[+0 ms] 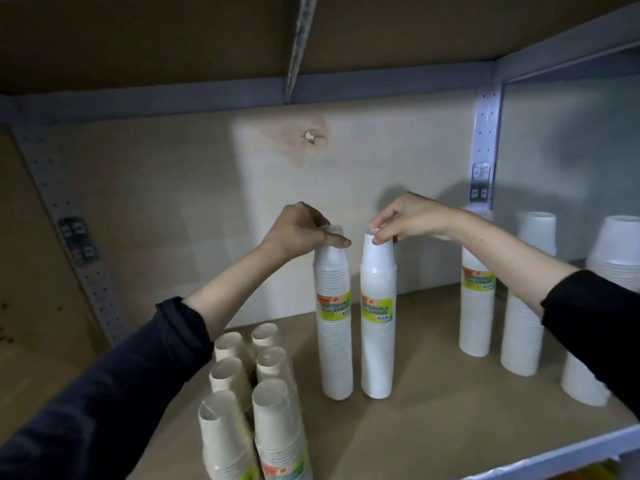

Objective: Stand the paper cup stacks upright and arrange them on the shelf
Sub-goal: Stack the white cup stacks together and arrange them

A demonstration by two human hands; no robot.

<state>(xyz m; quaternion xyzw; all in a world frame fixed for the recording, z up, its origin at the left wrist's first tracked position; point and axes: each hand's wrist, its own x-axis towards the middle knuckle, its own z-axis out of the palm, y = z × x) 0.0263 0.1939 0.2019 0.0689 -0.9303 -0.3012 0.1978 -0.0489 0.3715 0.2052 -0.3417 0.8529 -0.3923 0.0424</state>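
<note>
Two tall white paper cup stacks with green-yellow labels stand upright side by side in the middle of the brown shelf board (433,417). My left hand (298,230) grips the top of the left stack (334,341). My right hand (405,216) pinches the top of the right stack (377,341). Both stacks rest on the board, almost touching each other.
Several cream cup stacks (263,382) stand upright in a cluster at front left. More white stacks (476,306) stand at the right, partly behind my right sleeve. A grey perforated upright (485,133) marks the back right corner. The shelf's grey front edge (554,455) runs at lower right.
</note>
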